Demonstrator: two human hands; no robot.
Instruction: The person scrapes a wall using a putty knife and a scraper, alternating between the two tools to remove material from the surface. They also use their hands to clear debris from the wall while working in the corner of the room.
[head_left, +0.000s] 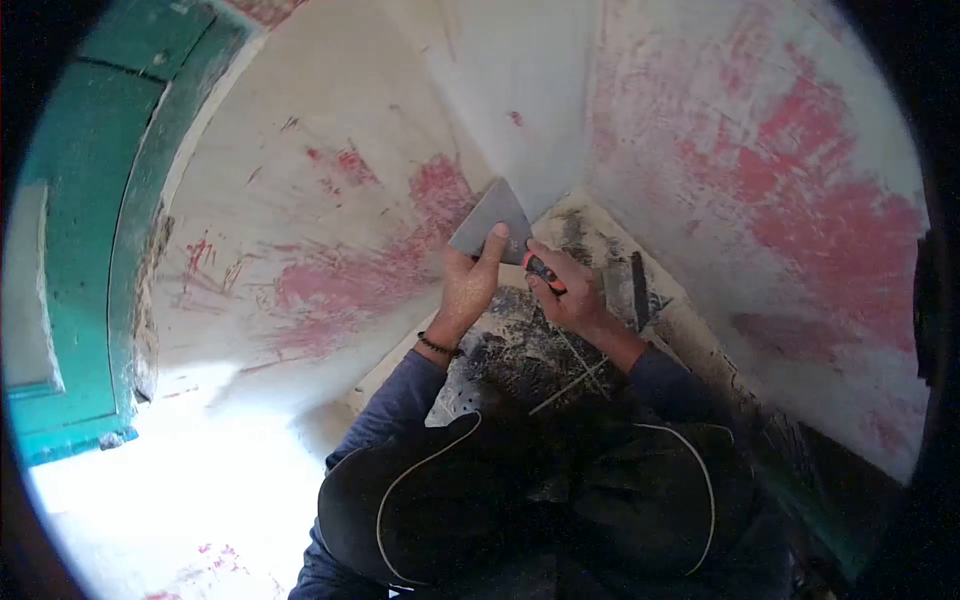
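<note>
Closing my right hand point(578, 297) around the red-and-black handle point(548, 276) gives me control of the scraper point(512, 222), which sits in front of the corner where two walls meet. My left hand point(468, 288) steadies the wide metal blade: its thumb presses flat on the near face, while the other fingers seem to go behind, so I cannot tell how they are set. I judge that two-handed hold keeps the blade from twisting. From here I cannot tell whether its edge touches the left wall point(370, 110). A dark bracelet point(438, 347) circles the left wrist. Beneath lies a dark, debris-strewn surface point(510, 345); the right wall point(690, 110) shows red patches, and a green door point(80, 220) stands far left.
</note>
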